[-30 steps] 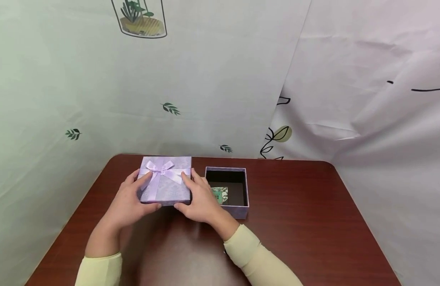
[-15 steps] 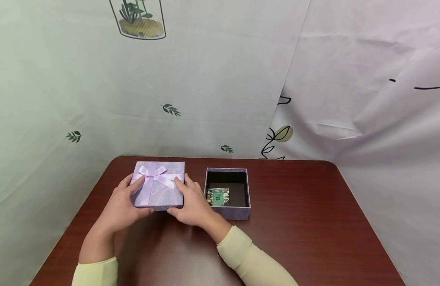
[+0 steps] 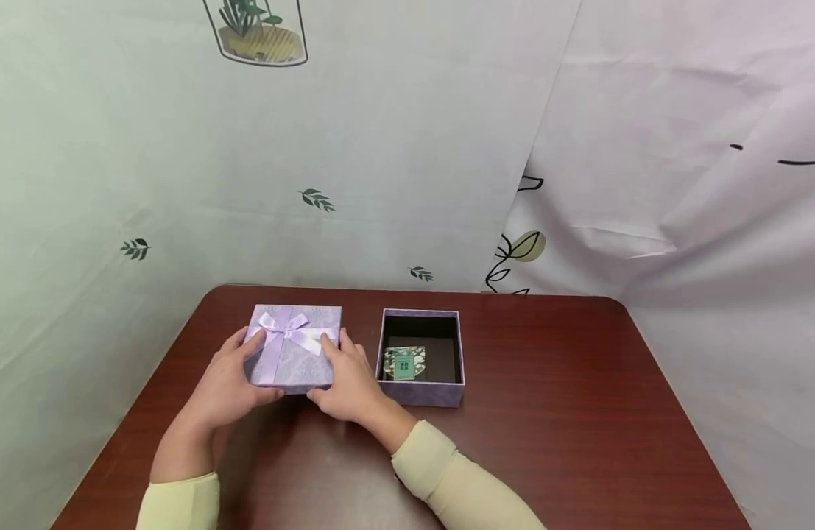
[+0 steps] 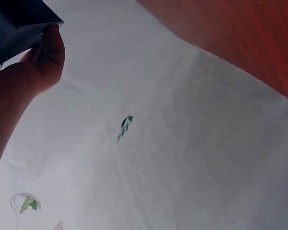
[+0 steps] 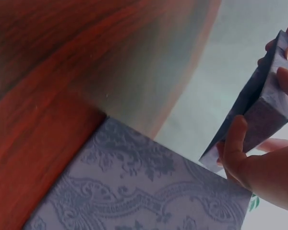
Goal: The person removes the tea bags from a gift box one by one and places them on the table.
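Both hands hold a lilac patterned gift box lid [image 3: 306, 366] with a satin bow on top. My left hand [image 3: 224, 384] grips its left side, and my right hand [image 3: 353, 381] its right side, thumbs at the near edge. The lid's hollow underside shows in the right wrist view, so the lid [image 5: 269, 108] is off the table. To its right stands the open box base [image 3: 423, 395], dark inside. A small green patterned card [image 3: 405, 364] lies in the base's near left part. In the left wrist view only part of the left hand [image 4: 45, 62] is visible.
The reddish-brown wooden table [image 3: 566, 405] has rounded far corners. Behind it hangs a pale wrinkled cloth [image 3: 394, 147] printed with leaves. In the right wrist view, the base's outer wall [image 5: 144, 187] stands close below the right hand.
The lid, held in both hands, has moved left and a little nearer to me. The right hand has drawn away from the base, so the whole card shows. The base stays put.
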`<state>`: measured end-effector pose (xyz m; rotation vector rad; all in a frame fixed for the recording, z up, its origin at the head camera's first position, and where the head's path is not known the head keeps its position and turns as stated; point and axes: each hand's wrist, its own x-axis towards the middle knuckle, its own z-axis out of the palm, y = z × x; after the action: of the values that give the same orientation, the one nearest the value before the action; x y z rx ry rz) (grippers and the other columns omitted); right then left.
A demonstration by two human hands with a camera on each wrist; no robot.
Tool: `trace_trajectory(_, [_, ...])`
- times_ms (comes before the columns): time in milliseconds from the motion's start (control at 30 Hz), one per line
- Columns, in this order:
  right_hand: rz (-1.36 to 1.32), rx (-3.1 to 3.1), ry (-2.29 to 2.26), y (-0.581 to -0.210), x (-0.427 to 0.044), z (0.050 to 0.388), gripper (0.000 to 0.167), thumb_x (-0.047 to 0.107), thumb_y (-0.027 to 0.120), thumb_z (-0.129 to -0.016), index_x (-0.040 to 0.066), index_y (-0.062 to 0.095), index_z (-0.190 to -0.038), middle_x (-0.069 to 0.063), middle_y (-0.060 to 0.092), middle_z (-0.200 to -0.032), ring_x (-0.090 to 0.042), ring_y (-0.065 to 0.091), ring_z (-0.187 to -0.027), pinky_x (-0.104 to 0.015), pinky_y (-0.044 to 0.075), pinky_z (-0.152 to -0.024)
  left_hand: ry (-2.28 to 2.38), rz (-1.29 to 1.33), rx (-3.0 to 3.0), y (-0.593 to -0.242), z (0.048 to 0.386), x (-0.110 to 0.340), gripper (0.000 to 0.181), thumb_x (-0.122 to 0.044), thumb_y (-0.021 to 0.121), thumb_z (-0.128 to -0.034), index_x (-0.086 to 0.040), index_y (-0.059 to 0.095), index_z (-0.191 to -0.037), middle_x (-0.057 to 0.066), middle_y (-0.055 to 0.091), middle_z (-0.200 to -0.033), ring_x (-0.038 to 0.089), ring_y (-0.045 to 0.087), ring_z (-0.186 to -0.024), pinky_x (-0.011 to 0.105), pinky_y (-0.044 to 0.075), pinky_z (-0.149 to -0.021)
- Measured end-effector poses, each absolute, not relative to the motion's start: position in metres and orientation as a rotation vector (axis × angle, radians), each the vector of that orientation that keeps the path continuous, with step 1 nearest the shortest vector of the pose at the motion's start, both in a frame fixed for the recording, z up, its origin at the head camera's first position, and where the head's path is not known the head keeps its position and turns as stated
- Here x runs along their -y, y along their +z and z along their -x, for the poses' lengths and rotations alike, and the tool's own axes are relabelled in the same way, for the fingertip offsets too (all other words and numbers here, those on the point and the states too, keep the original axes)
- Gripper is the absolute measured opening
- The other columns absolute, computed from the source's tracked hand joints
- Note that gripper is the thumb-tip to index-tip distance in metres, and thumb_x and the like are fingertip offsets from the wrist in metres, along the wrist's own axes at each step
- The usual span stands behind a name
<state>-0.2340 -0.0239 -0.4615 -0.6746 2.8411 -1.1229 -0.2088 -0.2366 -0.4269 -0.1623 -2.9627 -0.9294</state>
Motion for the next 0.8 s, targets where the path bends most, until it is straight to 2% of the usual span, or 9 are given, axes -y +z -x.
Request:
trace_trajectory(400, [0.548,-2.824,-0.953,-0.474,0.037,0.237,0.091,0.029,0.085,-0.077,0.013,0.04,-0.155,-0.025,0.028,-0.157,-0.034,0.041,-0.134,-0.037,0.043,-0.101,-0.99,0.114,3.017,-0.451,0.218,0.241,0.106,-0.017,0.092,-0.0647,0.01,0.034,-0.15,0.037,0.023,-0.152,0.059,0.032,-0.129,0.07,0.033,-0.099])
trace_trajectory(800, [0.454,-2.829,-0.894,-0.489,0.046,0.241,0.093,0.025,0.089,-0.072,0.011,0.043,-0.152,-0.026,0.03,-0.155,-0.036,0.042,-0.133,-0.035,0.04,-0.104,-0.983,0.097,3.026,-0.472,0.227,0.243,0.104,-0.018,0.091,-0.0641,0.012,0.036,-0.147,0.037,0.027,-0.15,0.057,0.037,-0.127,0.068,0.035,-0.099])
